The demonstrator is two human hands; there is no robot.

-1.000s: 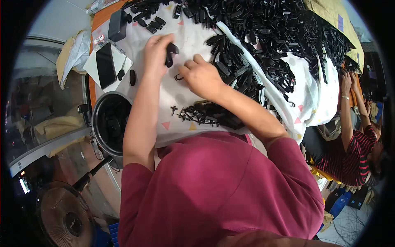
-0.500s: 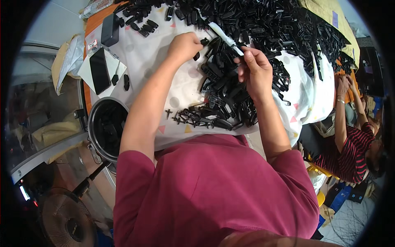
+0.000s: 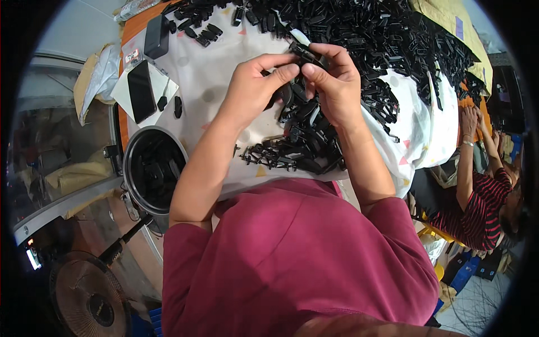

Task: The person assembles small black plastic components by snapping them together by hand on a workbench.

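Note:
Above the near part of the pile, my two hands meet around a small black plastic part (image 3: 305, 53). My left hand (image 3: 252, 87) is closed, with thumb and fingers pinching the part's left side. From the right, my right hand (image 3: 338, 84) grips it with the thumb in front and the forefinger over the top. The end of a narrow white strip-like tool (image 3: 300, 37) shows just beyond the part; whether my right hand still holds it is hidden. Beneath my hands lie loose black plastic parts (image 3: 311, 140), with spiky black pieces (image 3: 264, 159) nearer my body.
A large heap of black parts (image 3: 365, 33) covers the far table. At left are a phone (image 3: 141, 92), a black box (image 3: 156, 36) and a black bucket (image 3: 130, 168) holding parts. A fan (image 3: 92, 297) stands lower left. A co-worker (image 3: 474, 196) sits at right.
My hands have come together; my left hand moved right and my right hand moved slightly left. A black part is now between them, and less of the white tool shows.

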